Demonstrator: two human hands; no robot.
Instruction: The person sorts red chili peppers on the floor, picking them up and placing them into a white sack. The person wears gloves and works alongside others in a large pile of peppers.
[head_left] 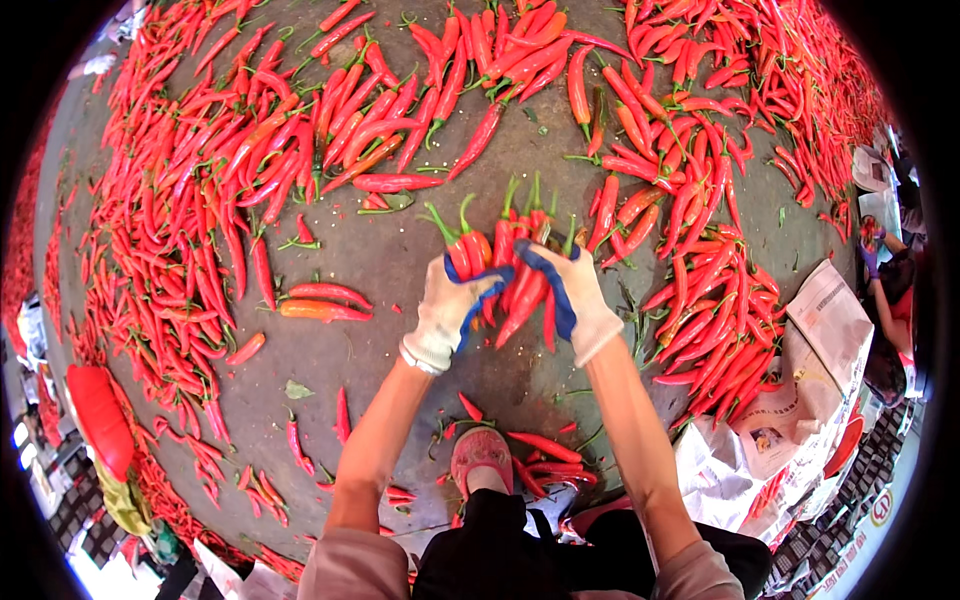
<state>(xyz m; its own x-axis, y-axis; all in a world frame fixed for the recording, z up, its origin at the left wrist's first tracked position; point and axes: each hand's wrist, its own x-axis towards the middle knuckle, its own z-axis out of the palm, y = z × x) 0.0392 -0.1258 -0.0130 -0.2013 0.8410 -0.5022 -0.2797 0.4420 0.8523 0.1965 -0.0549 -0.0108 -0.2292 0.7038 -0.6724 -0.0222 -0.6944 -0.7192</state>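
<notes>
A bunch of red chili peppers (pixel 522 292), green stems pointing away from me, is gathered between my gloved hands above the grey ground. My left hand (pixel 446 308), in a white glove with a blue palm, is closed round a few chilies on the bunch's left side. On the other side my right hand (pixel 580 298), gloved the same way, grips the larger part, with its thumb across the chilies. Their lower tips hang down between the two hands. The palms hide how many chilies each hand holds.
A wide heap of red chilies (pixel 190 190) spreads on the left, another heap (pixel 720 270) on the right. Loose chilies (pixel 325 302) lie near my left forearm. My pink shoe (pixel 481 455) stands below. Newspaper sheets (pixel 800 390) lie at right, near another person's gloved hand (pixel 870 250).
</notes>
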